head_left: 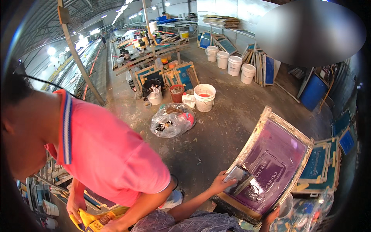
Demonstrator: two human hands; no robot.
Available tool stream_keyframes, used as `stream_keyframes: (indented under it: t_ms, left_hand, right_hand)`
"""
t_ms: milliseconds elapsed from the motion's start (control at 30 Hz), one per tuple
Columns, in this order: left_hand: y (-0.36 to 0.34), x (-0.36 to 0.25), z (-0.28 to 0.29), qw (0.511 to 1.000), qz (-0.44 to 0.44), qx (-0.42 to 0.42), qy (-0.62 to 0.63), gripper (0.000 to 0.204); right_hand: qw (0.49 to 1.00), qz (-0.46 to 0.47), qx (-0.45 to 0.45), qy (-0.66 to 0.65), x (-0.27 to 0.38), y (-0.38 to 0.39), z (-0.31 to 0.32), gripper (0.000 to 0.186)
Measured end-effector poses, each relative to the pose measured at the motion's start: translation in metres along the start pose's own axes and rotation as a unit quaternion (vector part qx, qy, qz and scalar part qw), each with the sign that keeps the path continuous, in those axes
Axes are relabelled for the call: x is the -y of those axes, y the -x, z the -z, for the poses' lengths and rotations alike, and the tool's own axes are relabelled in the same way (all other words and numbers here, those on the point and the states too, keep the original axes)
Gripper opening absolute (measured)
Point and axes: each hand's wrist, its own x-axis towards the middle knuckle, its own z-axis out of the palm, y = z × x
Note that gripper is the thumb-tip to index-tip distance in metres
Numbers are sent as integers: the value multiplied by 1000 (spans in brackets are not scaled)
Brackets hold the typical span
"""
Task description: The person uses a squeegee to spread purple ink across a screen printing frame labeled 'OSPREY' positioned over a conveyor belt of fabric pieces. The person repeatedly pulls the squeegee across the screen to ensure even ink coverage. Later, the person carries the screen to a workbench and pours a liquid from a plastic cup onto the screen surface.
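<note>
A screen-printing frame [266, 166] with a purple mesh and a worn, tape-edged wooden border is tilted in front of me. The mesh shines wet in places and carries lettering inside a rectangle. My left hand [223, 183] reaches in from the lower edge and grips a dark, glossy flat piece [239, 179] against the mesh near the frame's left side. At the lower right corner my right hand [271, 215] is closed round the frame's edge; part of that hand is hidden.
On the left a person in a pink shirt [104, 143] bends over, holding a yellow printed bag [98, 221]. A clear plastic bag of waste [173, 120] and a white bucket [205, 97] stand ahead. More screens [319, 162] lean at right, above another plastic bag [305, 216].
</note>
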Motion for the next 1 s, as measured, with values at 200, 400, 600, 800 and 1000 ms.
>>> stream_keyframes:
  t_ms: [200, 400, 600, 800, 1000]
  left_hand:
    - [-69, 78, -14, 996, -53, -68, -31, 43]
    - [-97, 150, -20, 985, -3, -164, -47, 45]
    - [-119, 189, 67, 946, 139, -280, 81, 49]
    - [-121, 185, 196, 868, 95, -439, 212, 52]
    - [-122, 115, 344, 818, 111, -526, 206, 46]
  right_hand:
    - [999, -11, -35, -25, -49, -67, -80, 54]
    - [989, -16, 137, 58, -98, -189, -145, 54]
    - [931, 19, 307, 196, -94, -208, -338, 49]
    - [838, -45, 486, 244, -84, -154, -554, 52]
    - [782, -1, 569, 254, -89, -81, -745, 54]
